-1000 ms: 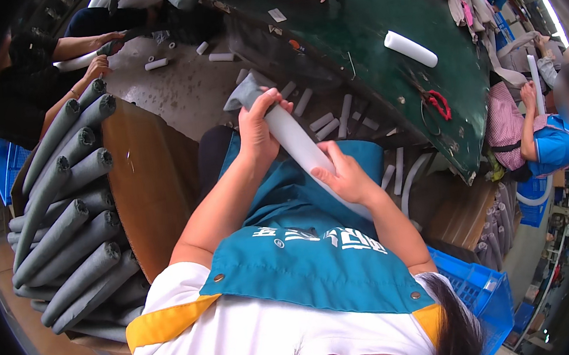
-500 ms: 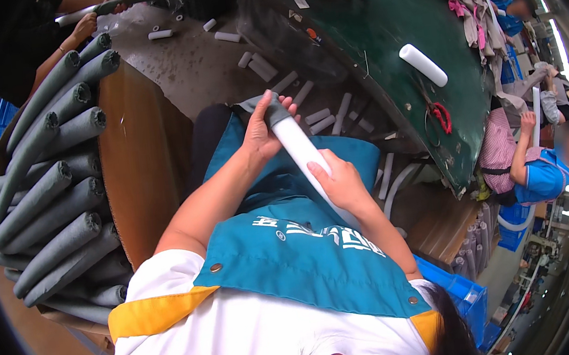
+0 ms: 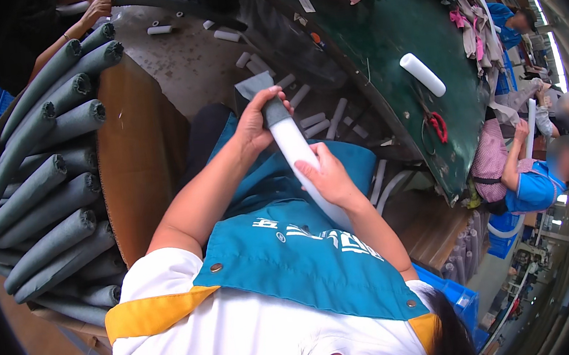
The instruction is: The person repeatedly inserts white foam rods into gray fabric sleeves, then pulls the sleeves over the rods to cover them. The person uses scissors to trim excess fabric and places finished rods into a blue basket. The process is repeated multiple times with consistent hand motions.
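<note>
1. Left hand [image 3: 260, 121]: fingers closed round a grey fabric sleeve [image 3: 275, 113], which covers the far end of a white tube [image 3: 289, 136]; sleeve's loose end flared beyond the fist.
2. Right hand [image 3: 325, 173]: wrapped round the bare white tube, which slants above the teal apron [image 3: 284, 246].
3. Grey-covered tubes [image 3: 40, 232]: stacked, left, beside a brown cardboard panel [image 3: 133, 158].
4. Green table [image 3: 361, 50], right: short white cylinder [image 3: 422, 75]; red-handled scissors [image 3: 438, 127].
</note>
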A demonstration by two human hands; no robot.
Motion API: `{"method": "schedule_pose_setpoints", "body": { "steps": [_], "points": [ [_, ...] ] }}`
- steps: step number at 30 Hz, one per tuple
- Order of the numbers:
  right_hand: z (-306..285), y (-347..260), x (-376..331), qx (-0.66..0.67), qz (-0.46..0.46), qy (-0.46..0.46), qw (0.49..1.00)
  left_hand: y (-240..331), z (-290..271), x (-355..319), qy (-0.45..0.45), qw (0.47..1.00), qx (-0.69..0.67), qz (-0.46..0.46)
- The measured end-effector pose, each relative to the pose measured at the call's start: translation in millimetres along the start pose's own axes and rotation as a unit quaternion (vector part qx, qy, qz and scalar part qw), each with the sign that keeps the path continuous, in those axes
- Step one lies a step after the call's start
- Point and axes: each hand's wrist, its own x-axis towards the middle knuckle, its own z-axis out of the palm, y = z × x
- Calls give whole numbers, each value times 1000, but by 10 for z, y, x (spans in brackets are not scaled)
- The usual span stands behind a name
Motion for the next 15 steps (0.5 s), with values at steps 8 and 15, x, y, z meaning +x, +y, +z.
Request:
{"method": "schedule_pose_setpoints", "body": {
  "steps": [8,15],
  "points": [
    [-62,-161,-192,-134,-188,108,967,110,488,-250,-33,998,39,48],
    [-43,-114,28,-100,-53,76,991,-394,247,-356,14,1000,22,-17]
  ]
}}
